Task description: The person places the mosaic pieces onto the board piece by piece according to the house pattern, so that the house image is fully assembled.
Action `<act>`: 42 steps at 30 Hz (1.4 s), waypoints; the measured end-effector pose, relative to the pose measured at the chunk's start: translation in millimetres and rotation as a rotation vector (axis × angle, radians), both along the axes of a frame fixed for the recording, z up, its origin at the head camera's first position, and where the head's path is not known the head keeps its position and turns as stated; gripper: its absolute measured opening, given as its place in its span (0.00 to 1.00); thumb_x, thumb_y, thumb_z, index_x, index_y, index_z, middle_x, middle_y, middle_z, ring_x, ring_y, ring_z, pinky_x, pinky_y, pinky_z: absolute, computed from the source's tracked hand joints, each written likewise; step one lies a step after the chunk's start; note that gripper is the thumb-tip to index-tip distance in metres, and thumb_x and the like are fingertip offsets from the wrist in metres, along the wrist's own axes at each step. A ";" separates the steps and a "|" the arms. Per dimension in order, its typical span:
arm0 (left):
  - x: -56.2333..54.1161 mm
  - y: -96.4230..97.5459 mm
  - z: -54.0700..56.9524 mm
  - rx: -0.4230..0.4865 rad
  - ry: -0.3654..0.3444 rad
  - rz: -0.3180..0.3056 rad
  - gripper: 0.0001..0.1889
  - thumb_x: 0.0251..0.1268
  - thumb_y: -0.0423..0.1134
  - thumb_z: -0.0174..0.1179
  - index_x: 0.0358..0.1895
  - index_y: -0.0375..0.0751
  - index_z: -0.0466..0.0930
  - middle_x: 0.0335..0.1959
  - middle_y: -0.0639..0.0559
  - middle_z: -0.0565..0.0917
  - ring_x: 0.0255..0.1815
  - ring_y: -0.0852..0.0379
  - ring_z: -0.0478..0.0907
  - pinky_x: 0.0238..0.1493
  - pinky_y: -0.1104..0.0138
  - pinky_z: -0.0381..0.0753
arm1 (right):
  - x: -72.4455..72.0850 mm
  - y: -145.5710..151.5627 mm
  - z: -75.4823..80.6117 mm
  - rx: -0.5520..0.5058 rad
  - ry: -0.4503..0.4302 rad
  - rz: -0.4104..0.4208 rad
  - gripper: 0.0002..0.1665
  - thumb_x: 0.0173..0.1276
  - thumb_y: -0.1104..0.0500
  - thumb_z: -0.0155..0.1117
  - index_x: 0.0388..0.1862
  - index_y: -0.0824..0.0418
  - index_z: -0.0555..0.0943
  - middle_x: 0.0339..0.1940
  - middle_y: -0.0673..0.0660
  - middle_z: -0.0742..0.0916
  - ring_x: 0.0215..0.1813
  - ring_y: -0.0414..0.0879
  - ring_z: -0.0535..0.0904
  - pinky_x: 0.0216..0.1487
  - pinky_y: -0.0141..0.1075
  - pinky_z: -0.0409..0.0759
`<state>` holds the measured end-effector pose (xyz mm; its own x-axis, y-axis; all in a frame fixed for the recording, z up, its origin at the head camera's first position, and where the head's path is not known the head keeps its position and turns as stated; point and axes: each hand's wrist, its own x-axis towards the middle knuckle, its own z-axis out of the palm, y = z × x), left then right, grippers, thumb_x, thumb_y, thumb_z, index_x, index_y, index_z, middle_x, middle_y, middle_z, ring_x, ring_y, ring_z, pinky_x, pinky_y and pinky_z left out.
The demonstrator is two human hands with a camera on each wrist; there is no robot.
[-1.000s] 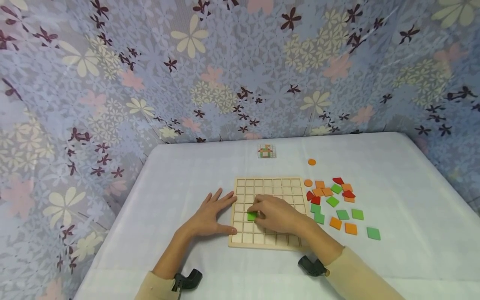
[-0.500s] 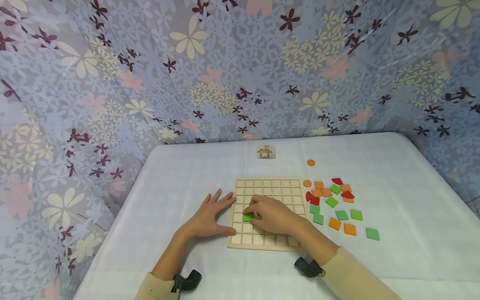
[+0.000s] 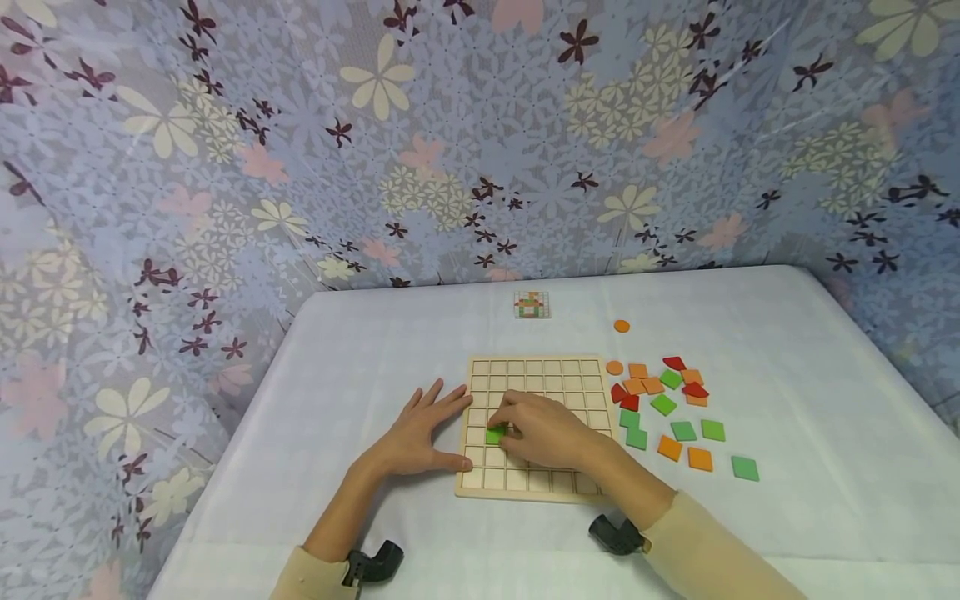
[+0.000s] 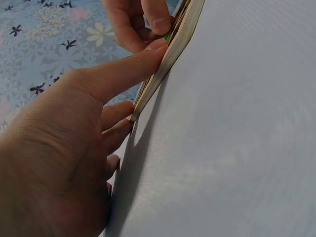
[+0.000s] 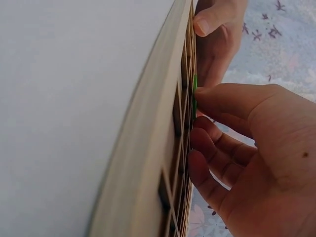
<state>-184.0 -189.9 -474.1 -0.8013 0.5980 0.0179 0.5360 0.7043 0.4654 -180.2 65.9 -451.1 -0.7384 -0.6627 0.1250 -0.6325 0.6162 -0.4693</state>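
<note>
A wooden grid board (image 3: 555,382) with square cells lies on the white-covered table. My right hand (image 3: 546,429) is over its left half and pinches a light green square tile (image 3: 495,435) with thumb and fingers at a cell near the left side. In the right wrist view the tile (image 5: 195,96) shows edge-on under the thumb, at the board's surface. My left hand (image 3: 416,435) lies spread at the board's left edge, its thumb and fingertips touching the frame. The left wrist view shows that thumb (image 4: 131,66) on the board's rim (image 4: 173,57).
Loose tiles lie right of the board: orange squares (image 3: 701,459), green squares (image 3: 746,468), red quarter-round pieces (image 3: 674,363) and orange discs (image 3: 622,326). Behind the board is a small card with a coloured pattern (image 3: 532,305). A flowered curtain (image 3: 450,167) hangs behind the table.
My right hand has moved slightly left with the green tile, from the third column to the second, and then stayed there. The left hand has kept its place on the board's edge.
</note>
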 end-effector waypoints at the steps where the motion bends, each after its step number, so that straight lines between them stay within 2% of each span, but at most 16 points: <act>1: 0.2 -0.1 0.5 0.003 0.002 -0.001 0.52 0.46 0.70 0.65 0.75 0.52 0.58 0.76 0.57 0.54 0.77 0.44 0.38 0.72 0.46 0.35 | -0.1 -0.5 0.2 0.003 -0.001 -0.006 0.13 0.62 0.56 0.67 0.46 0.50 0.87 0.37 0.43 0.79 0.29 0.35 0.70 0.31 0.31 0.73; 5: 0.0 -0.9 0.8 0.001 0.005 0.001 0.52 0.46 0.70 0.65 0.75 0.51 0.58 0.76 0.57 0.54 0.77 0.44 0.39 0.72 0.46 0.35 | -0.5 -2.2 0.5 0.015 -0.001 -0.019 0.13 0.62 0.56 0.68 0.46 0.49 0.87 0.36 0.43 0.79 0.29 0.36 0.70 0.30 0.31 0.72; 13: -0.4 -1.8 -0.2 0.006 -0.008 0.003 0.53 0.46 0.71 0.64 0.75 0.53 0.57 0.76 0.59 0.53 0.77 0.45 0.38 0.72 0.47 0.34 | -0.1 -0.7 3.2 0.030 0.015 -0.011 0.13 0.63 0.55 0.68 0.47 0.50 0.86 0.36 0.43 0.80 0.30 0.36 0.70 0.34 0.33 0.74; 20: -2.7 -2.7 -1.5 -0.012 0.003 0.007 0.53 0.45 0.72 0.64 0.75 0.53 0.56 0.76 0.59 0.53 0.77 0.46 0.37 0.72 0.48 0.34 | -0.2 7.5 5.9 0.012 -0.030 -0.018 0.13 0.62 0.55 0.66 0.47 0.50 0.86 0.35 0.42 0.80 0.29 0.35 0.71 0.32 0.31 0.73; 31: -3.8 -2.5 -2.9 -0.027 -0.012 0.022 0.54 0.44 0.74 0.63 0.76 0.55 0.56 0.76 0.63 0.51 0.77 0.49 0.36 0.72 0.52 0.32 | 5.4 38.2 13.9 0.033 -0.043 -0.074 0.15 0.63 0.52 0.67 0.49 0.49 0.85 0.32 0.39 0.77 0.28 0.34 0.71 0.28 0.30 0.73; 42: -3.0 -1.5 -3.9 -0.022 -0.016 0.007 0.54 0.44 0.73 0.63 0.75 0.54 0.56 0.76 0.60 0.52 0.77 0.48 0.36 0.72 0.50 0.32 | 14.5 70.8 8.8 0.032 -0.031 -0.129 0.16 0.61 0.53 0.69 0.49 0.52 0.85 0.33 0.40 0.78 0.32 0.34 0.73 0.31 0.29 0.75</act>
<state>-187.0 -191.4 -477.9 -0.8058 0.5921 -0.0083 0.5233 0.7185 0.4581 -165.7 136.7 -442.4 -0.8209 -0.5653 0.0809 -0.5326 0.7067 -0.4657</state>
